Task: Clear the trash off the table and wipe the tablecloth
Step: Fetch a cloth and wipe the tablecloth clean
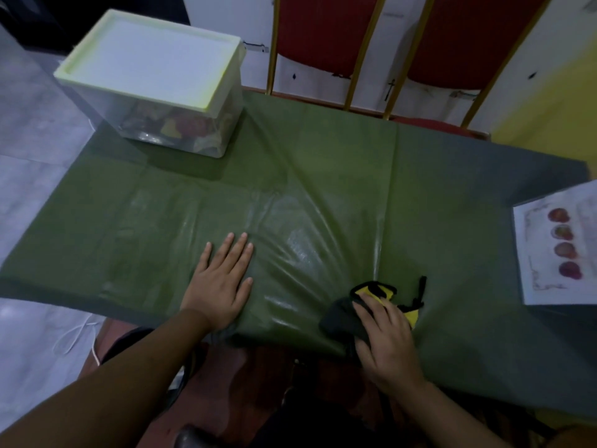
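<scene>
A green tablecloth (pixel 323 176) covers the table, wrinkled and shiny with wet streaks near the front edge. My left hand (pixel 223 282) lies flat on it, fingers spread, holding nothing. My right hand (pixel 384 337) presses on a dark grey and yellow cloth (pixel 342 318) at the table's front edge, right of centre. A clear bin (pixel 151 124) with a pale green lid (pixel 151 56) stands at the far left corner, with colourful wrappers and scraps inside.
A white printed sheet (pixel 562 247) with round reddish pictures lies at the table's right edge. Two red chairs with gold frames (pixel 355 53) stand behind the table. Pale tiled floor (pixel 29 150) lies to the left.
</scene>
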`<control>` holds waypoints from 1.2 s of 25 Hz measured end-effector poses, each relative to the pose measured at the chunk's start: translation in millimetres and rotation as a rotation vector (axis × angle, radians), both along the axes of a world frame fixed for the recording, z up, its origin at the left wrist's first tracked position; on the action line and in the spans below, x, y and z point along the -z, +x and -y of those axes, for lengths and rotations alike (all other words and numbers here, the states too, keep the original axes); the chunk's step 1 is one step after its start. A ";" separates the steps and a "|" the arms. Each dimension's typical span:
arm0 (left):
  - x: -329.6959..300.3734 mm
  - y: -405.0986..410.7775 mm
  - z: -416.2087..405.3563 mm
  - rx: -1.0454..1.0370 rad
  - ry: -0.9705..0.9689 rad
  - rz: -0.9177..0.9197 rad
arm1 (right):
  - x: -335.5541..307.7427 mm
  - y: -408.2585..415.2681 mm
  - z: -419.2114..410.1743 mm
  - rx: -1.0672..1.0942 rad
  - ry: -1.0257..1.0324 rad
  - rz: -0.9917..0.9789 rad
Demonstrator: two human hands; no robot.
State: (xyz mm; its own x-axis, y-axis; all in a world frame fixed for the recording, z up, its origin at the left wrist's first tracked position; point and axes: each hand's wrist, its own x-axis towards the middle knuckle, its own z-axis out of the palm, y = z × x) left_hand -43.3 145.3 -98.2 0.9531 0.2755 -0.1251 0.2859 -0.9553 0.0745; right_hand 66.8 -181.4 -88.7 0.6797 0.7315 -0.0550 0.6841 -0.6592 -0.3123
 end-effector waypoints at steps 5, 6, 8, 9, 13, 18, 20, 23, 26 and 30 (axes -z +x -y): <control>-0.3 -3.1 -1.8 0.010 0.000 -0.019 | -0.4 -15.3 16.1 -0.014 0.313 -0.207; -0.7 -3.8 -2.6 0.011 0.003 -0.021 | -7.0 -11.5 15.3 0.042 0.412 -0.301; -0.3 -5.2 -5.2 0.011 0.001 -0.022 | -26.6 6.3 2.4 0.151 0.609 -0.397; 0.0 -6.5 -5.8 0.010 0.003 -0.022 | -36.4 20.5 -8.8 0.179 0.677 -0.378; 0.8 -10.4 -6.0 -0.001 0.014 -0.004 | -51.6 85.1 -69.7 0.177 0.552 -0.178; 3.9 -12.0 -6.9 -0.007 0.013 0.007 | -17.6 110.3 -124.5 -0.088 -0.202 0.059; 3.6 -11.5 -6.9 -0.006 0.009 0.004 | -10.0 109.8 -130.1 -0.097 -0.207 0.108; 1.7 -11.5 -6.6 -0.013 -0.002 0.005 | -3.1 103.7 -131.4 -0.079 -0.128 0.101; 0.1 -10.9 -6.3 -0.015 -0.005 0.002 | -1.0 96.1 -128.1 -0.093 -0.051 0.053; -0.4 -11.1 -6.7 -0.015 -0.025 0.011 | -1.7 77.1 -114.6 -0.167 0.041 -0.019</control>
State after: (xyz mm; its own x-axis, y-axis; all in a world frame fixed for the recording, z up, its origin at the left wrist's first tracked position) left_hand -54.3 151.9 -97.7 0.9503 0.2869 -0.1213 0.2994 -0.9487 0.1020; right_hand 143.9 -66.8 -87.0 0.5476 0.8361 -0.0343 0.7769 -0.5232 -0.3502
